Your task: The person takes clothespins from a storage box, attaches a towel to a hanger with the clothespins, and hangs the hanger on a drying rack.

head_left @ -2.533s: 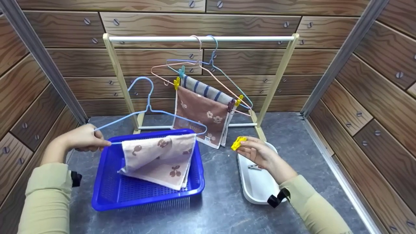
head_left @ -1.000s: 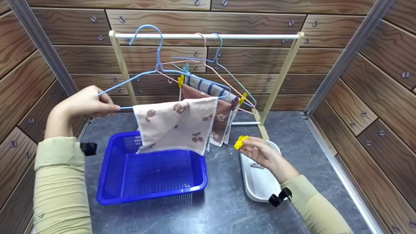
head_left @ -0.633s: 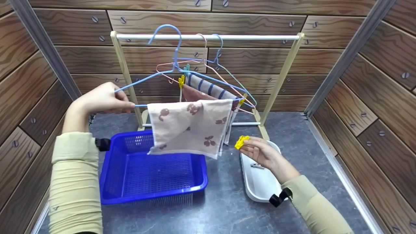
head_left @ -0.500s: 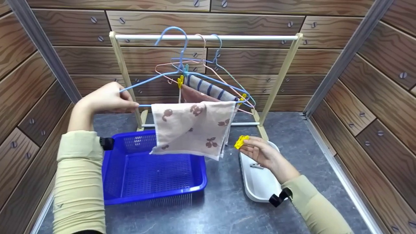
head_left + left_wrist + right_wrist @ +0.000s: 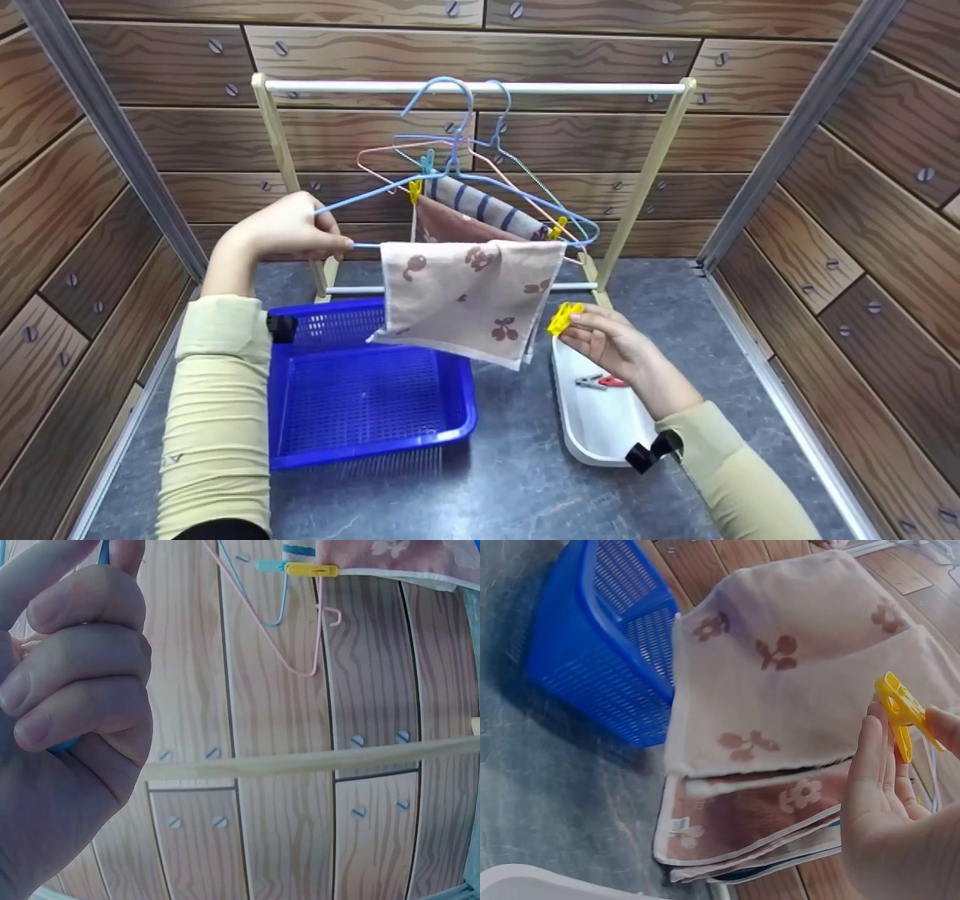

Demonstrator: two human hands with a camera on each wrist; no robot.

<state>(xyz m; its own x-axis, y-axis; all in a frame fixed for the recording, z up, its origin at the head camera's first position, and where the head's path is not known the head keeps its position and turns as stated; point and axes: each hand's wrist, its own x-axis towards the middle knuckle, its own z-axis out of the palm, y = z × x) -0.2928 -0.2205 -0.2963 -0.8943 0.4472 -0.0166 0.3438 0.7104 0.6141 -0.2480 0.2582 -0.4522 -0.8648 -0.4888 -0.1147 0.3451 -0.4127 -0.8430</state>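
Observation:
My left hand (image 5: 292,229) grips the left end of a blue clothes hanger (image 5: 510,183), its fingers curled round the wire in the left wrist view. Over the hanger's lower bar hangs a pale pink towel (image 5: 465,300) with brown cherry and flower prints. The hanger's hook overlaps the rack's white rail (image 5: 600,88) in the head view. Just right of the towel, my right hand (image 5: 619,349) pinches yellow clothespins (image 5: 565,319) between thumb and fingers. In the right wrist view a yellow clothespin (image 5: 900,709) stands close in front of the towel.
Behind, a pink hanger (image 5: 375,152) and another blue hanger (image 5: 497,112) carry a brown towel (image 5: 457,219) and a striped towel (image 5: 487,204), clipped with clothespins. A blue basket (image 5: 375,442) sits below. A white tray (image 5: 577,431) holds grey and red clothespins.
My left hand has lifted the hanger and towel from over the basket and carried them right toward the rack. My right hand has shifted slightly, still holding the yellow clothespins; a red clothespin now shows.

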